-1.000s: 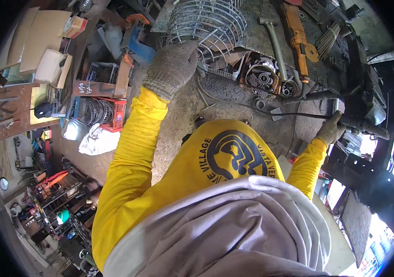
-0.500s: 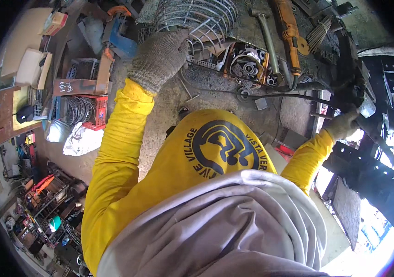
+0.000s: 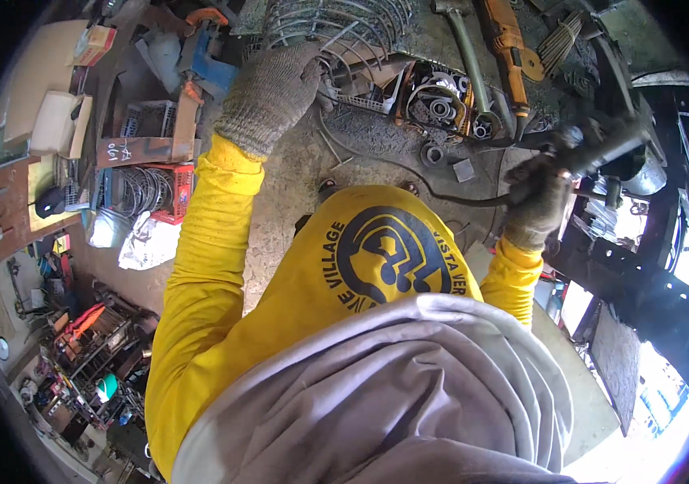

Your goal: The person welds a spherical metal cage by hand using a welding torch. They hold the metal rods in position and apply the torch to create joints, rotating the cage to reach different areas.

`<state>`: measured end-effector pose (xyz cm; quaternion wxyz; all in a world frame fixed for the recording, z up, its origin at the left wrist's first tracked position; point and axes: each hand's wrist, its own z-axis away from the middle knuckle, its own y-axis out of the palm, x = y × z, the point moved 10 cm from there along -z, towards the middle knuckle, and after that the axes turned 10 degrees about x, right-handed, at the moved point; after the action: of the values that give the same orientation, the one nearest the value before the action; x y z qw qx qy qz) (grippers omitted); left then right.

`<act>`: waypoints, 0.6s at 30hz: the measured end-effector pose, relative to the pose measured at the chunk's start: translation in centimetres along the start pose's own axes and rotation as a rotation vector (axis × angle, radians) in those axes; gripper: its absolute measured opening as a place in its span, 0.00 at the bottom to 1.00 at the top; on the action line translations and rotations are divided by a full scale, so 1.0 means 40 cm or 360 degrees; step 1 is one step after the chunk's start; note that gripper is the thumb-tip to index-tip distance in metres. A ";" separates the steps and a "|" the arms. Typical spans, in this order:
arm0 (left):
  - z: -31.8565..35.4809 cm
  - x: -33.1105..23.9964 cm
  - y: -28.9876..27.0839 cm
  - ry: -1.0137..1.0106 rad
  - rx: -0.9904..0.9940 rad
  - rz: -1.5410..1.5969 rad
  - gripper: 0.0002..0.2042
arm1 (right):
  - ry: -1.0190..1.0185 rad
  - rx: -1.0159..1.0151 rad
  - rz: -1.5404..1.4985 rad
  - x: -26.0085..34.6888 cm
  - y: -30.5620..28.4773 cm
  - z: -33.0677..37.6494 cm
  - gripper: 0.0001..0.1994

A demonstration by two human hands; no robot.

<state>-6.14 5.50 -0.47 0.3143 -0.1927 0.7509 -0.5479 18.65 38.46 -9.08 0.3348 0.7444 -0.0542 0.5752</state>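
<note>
My left hand (image 3: 270, 101), in a grey-brown knitted glove, is closed at the near rim of a rounded cage of curved metal rods (image 3: 340, 28); its fingertips are partly hidden. Off to the right, my gloved right hand (image 3: 539, 206) is wrapped round a dark corded tool (image 3: 614, 148) with a grey cylindrical part. Motion smears this tool, so its exact kind is unclear. A black cable (image 3: 453, 198) runs from beside that hand leftward over the ground toward the cage.
An orange corded power tool (image 3: 508, 60) with a disc lies beyond, beside a long-handled hammer (image 3: 469, 60). Metal rings fill an orange-edged crate (image 3: 439, 105). A red crate (image 3: 173, 194) of wire coils stands left. Dark perforated steel beams (image 3: 643, 278) flank my right side.
My right hand has come leftward, nearer my body, bringing the dark tool with it. The cable has shifted into a lower curve. My left hand stays at the cage, moving slightly.
</note>
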 end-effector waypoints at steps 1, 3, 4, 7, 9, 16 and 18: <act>0.002 -0.002 0.000 0.0018 -0.0025 -0.0018 0.12 | 0.0000 -0.0010 0.0141 -0.001 0.044 0.004 0.16; -0.001 -0.018 -0.005 0.0094 -0.0034 0.0001 0.12 | 0.0109 0.0029 0.0276 -0.029 0.123 0.009 0.20; -0.004 -0.029 -0.011 0.0134 -0.0037 0.0014 0.11 | 0.0172 0.0073 0.0289 -0.059 0.137 0.013 0.20; 0.002 -0.047 -0.034 0.0041 0.0016 -0.0082 0.11 | 0.0454 0.0245 0.0260 -0.137 0.181 0.028 0.23; -0.001 -0.029 -0.022 -0.0048 0.0137 -0.0084 0.13 | 0.0485 0.0159 0.0191 -0.179 0.182 0.023 0.19; -0.001 -0.023 -0.024 0.0067 0.0049 0.0017 0.13 | 0.0696 0.0170 0.0321 -0.266 0.218 0.017 0.18; 0.000 -0.023 -0.021 0.0025 0.0074 0.0044 0.13 | 0.0684 0.0208 0.0337 -0.281 0.230 0.017 0.18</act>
<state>-5.52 5.79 0.54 0.3205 -0.1707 0.7430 -0.5622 11.18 27.60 -15.17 0.2276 0.6152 -0.0222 0.7545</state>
